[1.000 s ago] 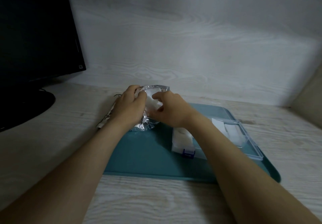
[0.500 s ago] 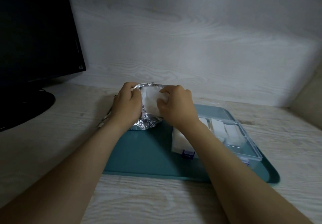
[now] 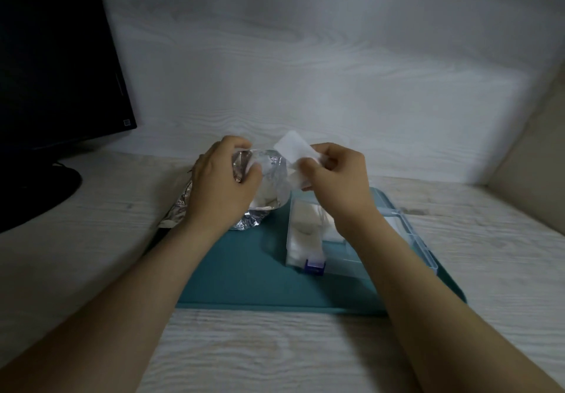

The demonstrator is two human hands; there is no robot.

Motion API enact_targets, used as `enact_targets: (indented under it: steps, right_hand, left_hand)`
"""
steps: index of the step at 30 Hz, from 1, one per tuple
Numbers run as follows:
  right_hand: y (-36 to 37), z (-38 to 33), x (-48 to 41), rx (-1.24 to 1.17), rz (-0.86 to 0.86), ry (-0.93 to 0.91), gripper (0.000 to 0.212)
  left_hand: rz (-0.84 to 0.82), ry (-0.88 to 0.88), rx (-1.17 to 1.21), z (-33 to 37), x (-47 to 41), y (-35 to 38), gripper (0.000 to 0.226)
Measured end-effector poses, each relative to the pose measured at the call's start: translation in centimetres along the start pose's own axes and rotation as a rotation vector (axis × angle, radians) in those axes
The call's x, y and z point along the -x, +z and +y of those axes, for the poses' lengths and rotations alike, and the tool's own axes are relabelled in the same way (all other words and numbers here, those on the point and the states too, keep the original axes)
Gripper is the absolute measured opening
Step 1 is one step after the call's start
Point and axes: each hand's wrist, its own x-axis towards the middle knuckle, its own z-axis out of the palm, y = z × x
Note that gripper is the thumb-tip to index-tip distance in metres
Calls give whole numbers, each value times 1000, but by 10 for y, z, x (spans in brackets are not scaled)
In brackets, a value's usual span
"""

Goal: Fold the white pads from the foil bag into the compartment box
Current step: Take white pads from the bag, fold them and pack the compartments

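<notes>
Left hand (image 3: 220,184) fingers grip foil bag (image 3: 266,175); right hand (image 3: 336,181) fingers pinch white pad (image 3: 292,148).

Left hand (image 3: 223,184) grips the crinkled foil bag (image 3: 247,224), which sits on the far left corner of the teal tray (image 3: 244,270) and spills onto the bench (image 3: 91,239). Right hand (image 3: 336,181) pinches a white pad (image 3: 293,148) between thumb and fingers, held up right at the bag's open mouth, one corner pointing up. Below the right wrist, the clear compartment box (image 3: 420,239) lies open on the tray, more white pads (image 3: 302,233) in its left compartment and a blue latch (image 3: 315,265) at its near edge. A dark monitor (image 3: 55,56) stands far left.
</notes>
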Motion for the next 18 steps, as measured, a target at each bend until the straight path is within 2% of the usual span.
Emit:
enact_targets:
  steps: [3, 6, 10, 14, 18]
  right_hand:
    - [-18, -4, 3, -140, -106, 38, 14]
    - [-29, -5, 11, -236, -200, 55, 18]
    - [-31, -4, 17, -320, -243, 39, 22]
    - [-30, -7, 20, -288, -249, -10, 23]
    - [-33, -6, 22, -248, -224, -23, 29]
  left_hand:
    - [42, 117, -84, 14, 3, 1, 34]
    - [21, 160, 15, 34, 7, -2, 39]
    - [-95, 78, 225, 54, 15, -1, 28]
    - [-180, -32, 462, 59, 18, 5, 16]
    - [-183, -124, 508, 53, 18, 6, 10]
